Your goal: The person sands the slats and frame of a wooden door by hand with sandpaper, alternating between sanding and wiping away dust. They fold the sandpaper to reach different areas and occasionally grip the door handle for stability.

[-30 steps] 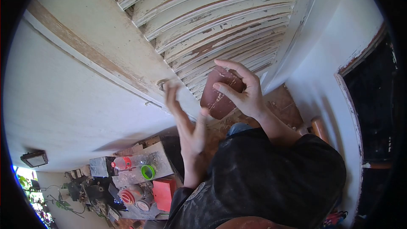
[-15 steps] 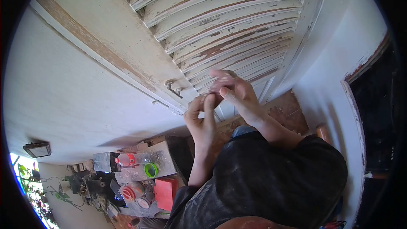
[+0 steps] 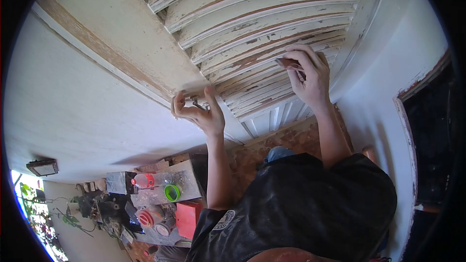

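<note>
In the head view, a white louvered shutter door (image 3: 160, 68) with worn, flaking paint fills the upper middle. My right hand (image 3: 314, 78) pinches a folded brown piece of sandpaper (image 3: 290, 64) close to the lower slats (image 3: 252, 75). My left hand (image 3: 206, 119) is at the door's edge, fingers apart around a small metal latch (image 3: 196, 103) that is partly hidden behind them. Bare brown wood shows along several slats and down the strip beside the stile.
At lower left, a cluttered surface (image 3: 189, 179) bears a plastic bottle (image 3: 144, 180), a green container (image 3: 172, 193), a red box (image 3: 188, 218) and jars. White walls flank the door. A dark opening (image 3: 432, 140) with a chipped frame lies at right, and tiled floor (image 3: 242, 160) shows below.
My hands were together in front of the door and have separated. The left went to the latch; the right rose rightward to the slats with the sandpaper.
</note>
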The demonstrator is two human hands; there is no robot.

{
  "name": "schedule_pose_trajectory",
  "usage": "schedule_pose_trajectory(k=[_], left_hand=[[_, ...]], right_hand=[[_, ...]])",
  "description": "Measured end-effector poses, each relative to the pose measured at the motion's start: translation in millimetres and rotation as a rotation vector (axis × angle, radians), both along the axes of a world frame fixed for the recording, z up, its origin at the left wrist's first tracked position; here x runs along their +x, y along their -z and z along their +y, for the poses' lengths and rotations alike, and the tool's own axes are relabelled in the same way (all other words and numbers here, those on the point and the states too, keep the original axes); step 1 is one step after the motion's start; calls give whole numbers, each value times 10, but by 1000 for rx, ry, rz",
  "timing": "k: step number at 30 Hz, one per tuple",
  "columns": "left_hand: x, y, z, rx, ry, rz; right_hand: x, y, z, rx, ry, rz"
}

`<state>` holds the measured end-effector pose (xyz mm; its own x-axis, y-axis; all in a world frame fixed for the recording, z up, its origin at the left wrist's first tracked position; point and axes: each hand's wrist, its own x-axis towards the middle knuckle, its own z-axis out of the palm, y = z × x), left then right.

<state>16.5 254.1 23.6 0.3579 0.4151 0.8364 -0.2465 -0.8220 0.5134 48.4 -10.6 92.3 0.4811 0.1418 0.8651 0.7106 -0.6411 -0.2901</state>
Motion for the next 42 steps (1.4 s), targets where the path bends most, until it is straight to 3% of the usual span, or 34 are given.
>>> schedule_pose_trajectory(k=[2, 5, 14, 28, 42], left_hand=[[168, -2, -21, 90, -57, -146], [232, 118, 77, 254, -90, -136], [265, 184, 133, 176, -42, -200], [269, 253, 172, 164, 3, -183], [259, 233, 164, 170, 0, -186]], right_hand=[[84, 23, 42, -96, 67, -128], [105, 51, 149, -164, 94, -187], [324, 63, 305, -269, 69, -275], [365, 95, 426, -218, 132, -409], [332, 94, 418, -272, 178, -382]])
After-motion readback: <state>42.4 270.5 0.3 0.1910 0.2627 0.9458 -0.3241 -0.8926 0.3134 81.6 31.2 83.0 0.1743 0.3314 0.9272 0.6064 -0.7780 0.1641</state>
